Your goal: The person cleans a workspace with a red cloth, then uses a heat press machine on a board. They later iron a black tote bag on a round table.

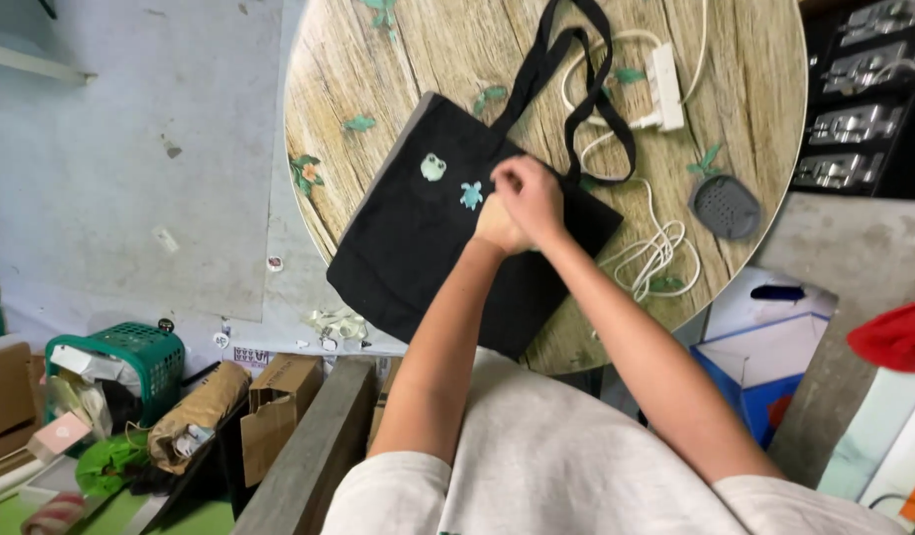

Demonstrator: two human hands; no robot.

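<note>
A black cloth tote bag (408, 238) lies flat on a round wood-pattern table (754, 109), its two long handles (566, 79) stretched away from me. Two small green patches, a frog (433, 166) and a turtle (471, 195), sit on its front. My right hand (530, 193) rests on the bag beside the turtle patch, fingers curled and pinched together over the fabric. My left hand (493, 230) lies mostly hidden under the right one, pressed against the bag. Whether either hand pinches something small cannot be made out.
A white power strip (667, 87) with a coiled white cable (655, 258) and a round grey perforated disc (725, 206) lie on the table to the right. On the floor are a green basket (140, 359), cardboard boxes (279, 401), a blue-and-white box (764, 347) and red cloth (898, 337).
</note>
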